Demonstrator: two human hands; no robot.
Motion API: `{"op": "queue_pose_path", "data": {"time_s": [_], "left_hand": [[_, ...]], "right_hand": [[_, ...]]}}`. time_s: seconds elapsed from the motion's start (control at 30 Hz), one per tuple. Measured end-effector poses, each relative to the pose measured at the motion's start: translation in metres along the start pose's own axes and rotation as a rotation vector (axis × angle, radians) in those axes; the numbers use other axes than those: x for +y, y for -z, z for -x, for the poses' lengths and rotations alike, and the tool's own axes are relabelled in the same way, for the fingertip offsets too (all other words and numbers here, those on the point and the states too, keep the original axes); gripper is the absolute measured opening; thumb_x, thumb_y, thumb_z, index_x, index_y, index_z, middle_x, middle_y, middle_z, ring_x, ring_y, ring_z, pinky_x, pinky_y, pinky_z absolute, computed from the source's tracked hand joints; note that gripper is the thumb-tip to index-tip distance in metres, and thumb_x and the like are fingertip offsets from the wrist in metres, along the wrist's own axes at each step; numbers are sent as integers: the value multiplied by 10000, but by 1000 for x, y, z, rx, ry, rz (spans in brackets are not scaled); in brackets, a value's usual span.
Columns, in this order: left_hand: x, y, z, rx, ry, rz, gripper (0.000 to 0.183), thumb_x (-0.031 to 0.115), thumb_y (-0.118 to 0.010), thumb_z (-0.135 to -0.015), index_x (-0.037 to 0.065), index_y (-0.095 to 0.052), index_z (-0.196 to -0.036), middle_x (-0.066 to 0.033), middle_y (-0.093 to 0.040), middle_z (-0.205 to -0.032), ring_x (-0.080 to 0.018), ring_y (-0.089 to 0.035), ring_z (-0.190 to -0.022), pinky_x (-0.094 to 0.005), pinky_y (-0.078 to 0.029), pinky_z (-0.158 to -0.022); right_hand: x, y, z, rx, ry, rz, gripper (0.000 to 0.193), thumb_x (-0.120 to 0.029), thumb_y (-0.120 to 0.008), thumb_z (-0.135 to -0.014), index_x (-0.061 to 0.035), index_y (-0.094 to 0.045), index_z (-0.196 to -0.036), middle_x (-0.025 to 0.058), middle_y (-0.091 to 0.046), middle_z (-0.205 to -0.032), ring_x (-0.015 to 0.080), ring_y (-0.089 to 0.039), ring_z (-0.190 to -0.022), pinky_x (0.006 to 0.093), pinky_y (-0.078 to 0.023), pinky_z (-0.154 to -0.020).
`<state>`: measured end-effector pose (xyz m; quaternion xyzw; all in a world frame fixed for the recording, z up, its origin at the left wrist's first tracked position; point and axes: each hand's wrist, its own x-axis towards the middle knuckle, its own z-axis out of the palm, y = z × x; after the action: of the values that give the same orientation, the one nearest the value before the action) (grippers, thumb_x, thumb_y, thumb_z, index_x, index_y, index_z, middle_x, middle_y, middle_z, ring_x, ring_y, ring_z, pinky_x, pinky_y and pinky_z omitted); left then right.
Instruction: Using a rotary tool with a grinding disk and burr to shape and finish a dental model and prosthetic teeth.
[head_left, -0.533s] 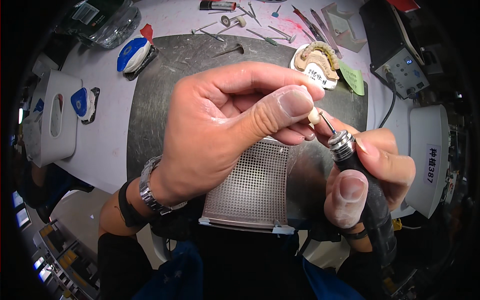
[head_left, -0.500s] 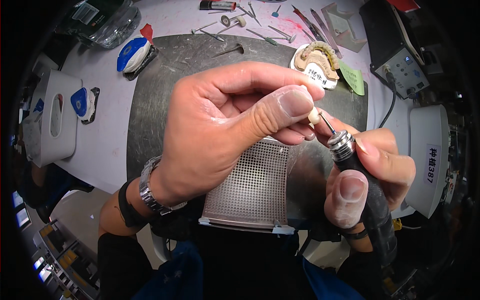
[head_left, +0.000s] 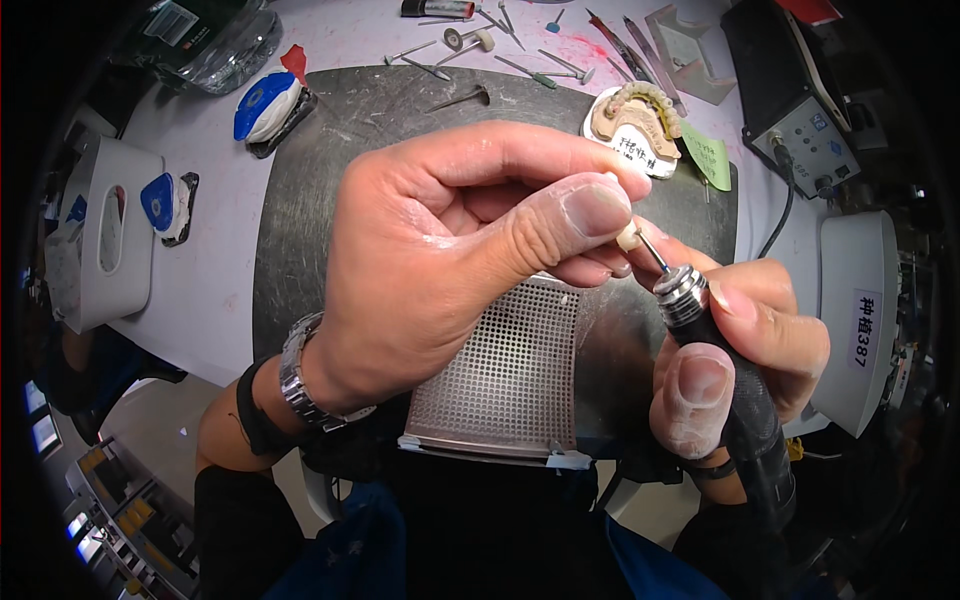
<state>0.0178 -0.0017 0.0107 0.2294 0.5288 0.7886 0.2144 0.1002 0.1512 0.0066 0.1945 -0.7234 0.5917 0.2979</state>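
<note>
In the head view, the left hand [head_left: 420, 250] is over the middle of the worktop [head_left: 205, 315], its thumb and forefinger pinched together on a small tooth-coloured dental crown [head_left: 627, 239]. The right hand [head_left: 755, 325] is nearer the worktop's right edge, its fingers curled around a black rotary handpiece [head_left: 745, 410]. The slim metal bur [head_left: 653, 249] of the handpiece points at the crown; whether the two touch cannot be told. Below the hands, a perforated metal grille [head_left: 505, 370] sits at the worktop's near edge, and a scuffed grey metal sheet [head_left: 305, 200] covers the middle.

Writing shows in several places. Toward the far right corner, a dental model [head_left: 640, 150] has a line of black handwriting on its white base, in Chinese characters. Just beside it, a green paper note [head_left: 708, 160] carries pen marks too faint to make out. Behind that corner, the black control box [head_left: 800, 140] has a small display [head_left: 819, 121] lit with blue figures, and pale print on its front panel. At the right edge, a white bin [head_left: 850, 270] bears a pale label [head_left: 866, 328] of bold dark characters and digits, turned sideways. In the far left corner, a clear plastic container [head_left: 235, 55] wears a dark wrapper with a white barcode patch [head_left: 170, 22].
</note>
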Motion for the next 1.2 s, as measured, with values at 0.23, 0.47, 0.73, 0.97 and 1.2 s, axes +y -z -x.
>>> {"op": "queue_pose_path", "data": {"time_s": [0.23, 0.47, 0.73, 0.97, 1.2], "left_hand": [[0, 0, -1, -3, -17, -25, 273, 162, -546, -891, -67, -563, -1038, -139, -625, -916, -132, -636, -767, -208, -547, -656], [1, 1, -2, -70, 10, 26, 309, 161, -498, -915, -74, -528, -1114, -130, -624, -909, -129, -631, -774, -194, -529, -704], [3, -1, 0, -54, -8, -35, 330, 152, -489, -920, -73, -503, -1161, -121, -626, -912, -116, -621, -792, -187, -514, -710], [1, -2, -2, -77, -6, 0, 324, 139, -499, -913, -68, -506, -1162, -125, -619, -949, -111, -617, -795, -187, -520, -710], [0, -1, -1, -72, 13, 40, 311, 121, -521, -900, -48, -515, -1161, -110, -607, -960, -106, -608, -812, -188, -524, -695]], "right_hand": [[-3, 6, -2, -86, -24, 54, 319, -191, -591, -852, -22, -432, -1071, 153, -499, -826, 315, -611, -886, 456, -492, -846], [2, 1, 1, 50, -41, -87, 319, -208, -575, -857, -14, -413, -1053, 170, -484, -863, 415, -574, -965, 513, -476, -873], [-2, 6, -2, -40, -14, -25, 319, -219, -575, -857, -8, -418, -1037, 170, -493, -859, 419, -579, -957, 486, -501, -845], [6, 4, -3, 30, 81, 4, 329, -246, -577, -858, -15, -421, -1032, 168, -491, -853, 405, -594, -931, 468, -512, -825], [1, 7, -8, -127, 164, 158, 359, -199, -633, -825, -5, -433, -1052, 140, -459, -778, 392, -617, -861, 469, -510, -827]]}}
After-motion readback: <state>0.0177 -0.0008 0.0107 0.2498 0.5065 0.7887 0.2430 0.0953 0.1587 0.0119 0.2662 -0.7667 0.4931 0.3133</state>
